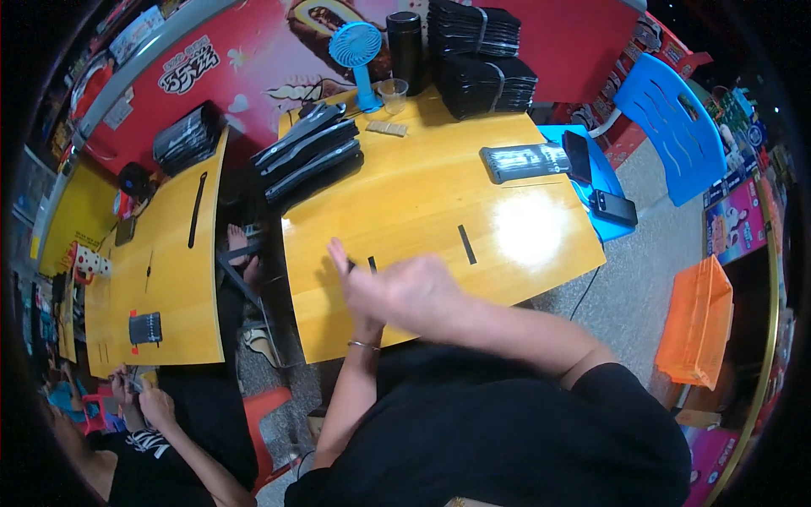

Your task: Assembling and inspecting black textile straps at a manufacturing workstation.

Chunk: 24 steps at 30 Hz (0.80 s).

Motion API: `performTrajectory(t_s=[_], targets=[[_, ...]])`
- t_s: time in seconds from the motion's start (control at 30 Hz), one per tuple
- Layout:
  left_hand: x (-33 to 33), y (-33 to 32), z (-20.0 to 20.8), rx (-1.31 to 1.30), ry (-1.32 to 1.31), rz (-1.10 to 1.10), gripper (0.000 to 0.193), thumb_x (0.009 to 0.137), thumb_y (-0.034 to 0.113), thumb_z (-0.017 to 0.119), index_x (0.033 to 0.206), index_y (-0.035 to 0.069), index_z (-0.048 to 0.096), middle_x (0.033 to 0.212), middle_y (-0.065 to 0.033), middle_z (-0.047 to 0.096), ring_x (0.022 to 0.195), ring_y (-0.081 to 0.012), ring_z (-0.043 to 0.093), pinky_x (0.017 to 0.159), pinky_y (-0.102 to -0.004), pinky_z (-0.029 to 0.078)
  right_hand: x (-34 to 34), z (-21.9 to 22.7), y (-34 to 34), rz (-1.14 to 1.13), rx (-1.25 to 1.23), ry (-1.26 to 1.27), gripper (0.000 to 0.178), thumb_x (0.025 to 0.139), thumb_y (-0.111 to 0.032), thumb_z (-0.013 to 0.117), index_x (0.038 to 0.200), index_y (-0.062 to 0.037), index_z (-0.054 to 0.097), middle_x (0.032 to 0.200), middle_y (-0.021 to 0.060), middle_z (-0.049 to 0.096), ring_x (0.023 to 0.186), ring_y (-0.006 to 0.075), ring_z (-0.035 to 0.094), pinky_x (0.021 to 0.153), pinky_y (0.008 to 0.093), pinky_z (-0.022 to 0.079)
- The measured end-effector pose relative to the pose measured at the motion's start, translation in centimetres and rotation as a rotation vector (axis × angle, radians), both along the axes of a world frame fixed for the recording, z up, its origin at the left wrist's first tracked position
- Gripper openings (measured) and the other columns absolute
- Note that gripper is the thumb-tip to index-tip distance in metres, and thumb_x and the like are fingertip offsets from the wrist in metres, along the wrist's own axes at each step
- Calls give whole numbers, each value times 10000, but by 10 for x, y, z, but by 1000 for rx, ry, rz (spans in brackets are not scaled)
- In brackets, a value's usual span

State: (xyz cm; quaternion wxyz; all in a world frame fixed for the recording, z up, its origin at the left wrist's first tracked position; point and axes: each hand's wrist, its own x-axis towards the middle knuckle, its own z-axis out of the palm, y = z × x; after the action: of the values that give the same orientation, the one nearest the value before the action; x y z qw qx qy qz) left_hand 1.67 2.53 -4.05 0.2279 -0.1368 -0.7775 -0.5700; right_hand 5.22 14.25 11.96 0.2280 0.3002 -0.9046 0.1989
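Note:
Over the near edge of the yellow table [405, 203], my two hands overlap. My left hand [363, 300], with a bracelet at its wrist, has a finger or thumb stretched up; the rest is partly covered. In front of it, my right hand [416, 287] is curled like a fist and smeared by motion, so whatever it holds is hidden. Just beyond them is a short black strip [372, 264] on the tabletop. Further right lies another black strip [467, 244]. A flat pack in clear wrap [525, 162] rests near the table's right edge.
Stacked black pouches [308, 156] lie at the far left, banded black bundles [486, 84] at the back. A blue fan [356, 51], dark flask [405, 51] and clear cup [393, 95] stand there. At right are a blue chair [672, 127] and orange crate [697, 325]. Another person's hands [152, 401] work at the left table.

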Motion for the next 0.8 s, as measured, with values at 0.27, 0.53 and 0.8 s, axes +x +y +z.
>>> performTrajectory(t_s=[0.27, 0.53, 0.8], targets=[[13, -5, 55, 910, -254, -144, 330, 988, 217, 411, 1256, 24, 421, 1077, -85, 566, 988, -154, 556, 878, -285, 445, 18, 40, 65, -19, -259, 4, 223, 776, -221, 730, 798, -70, 567, 602, 58, 568, 510, 209, 590, 457, 282, 440], [10, 53, 103, 518, -598, -437, 233, 996, 231, 404, 1085, 50, 520, 777, 0, 585, 556, -52, 527, 460, -180, 420, 2, -5, 194, -356, -925, -571, 187, 902, -200, 584, 967, -24, 574, 836, 28, 611, 777, 71, 554, 654, 224, 431], [-17, 112, 81, 406, -533, -360, 244, 1003, 277, 399, 954, 77, 529, 741, 42, 522, 614, -7, 465, 539, -166, 400, 9, -31, 230, -464, -1044, -451, 194, 947, -176, 514, 1034, -8, 554, 777, -6, 594, 616, 17, 532, 514, 156, 401]])
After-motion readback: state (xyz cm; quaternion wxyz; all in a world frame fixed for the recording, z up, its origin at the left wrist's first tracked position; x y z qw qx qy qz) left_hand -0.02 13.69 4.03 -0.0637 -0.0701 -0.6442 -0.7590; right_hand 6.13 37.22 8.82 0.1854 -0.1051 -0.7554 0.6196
